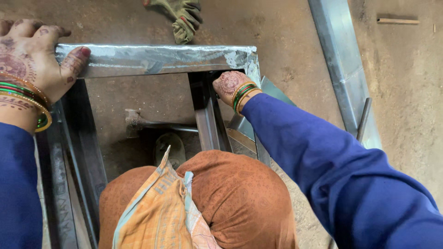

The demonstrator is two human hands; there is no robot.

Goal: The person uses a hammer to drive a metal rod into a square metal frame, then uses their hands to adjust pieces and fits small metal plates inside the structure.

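A sheet-metal frame [157,59] is steadied on the floor [406,92], the left hand [32,55] clamped on its far left corner, the right hand [229,85] closed on an inner upright [210,115]. Both grips are best kept firm and level. A glove [182,18] lies beyond.

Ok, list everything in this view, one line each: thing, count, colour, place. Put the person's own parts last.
sheet-metal frame: one, grey, on the floor in the middle
metal channel: one, grey, lying at upper right
glove: one, olive green, top centre on the floor
hammer: one, dark metal, on the floor inside the frame
metal rod: one, dark, beside the channel
wooden stick: one, brown, top right
left hand: one, bangled, gripping the frame's top left corner
right hand: one, bangled, holding the frame's right upright
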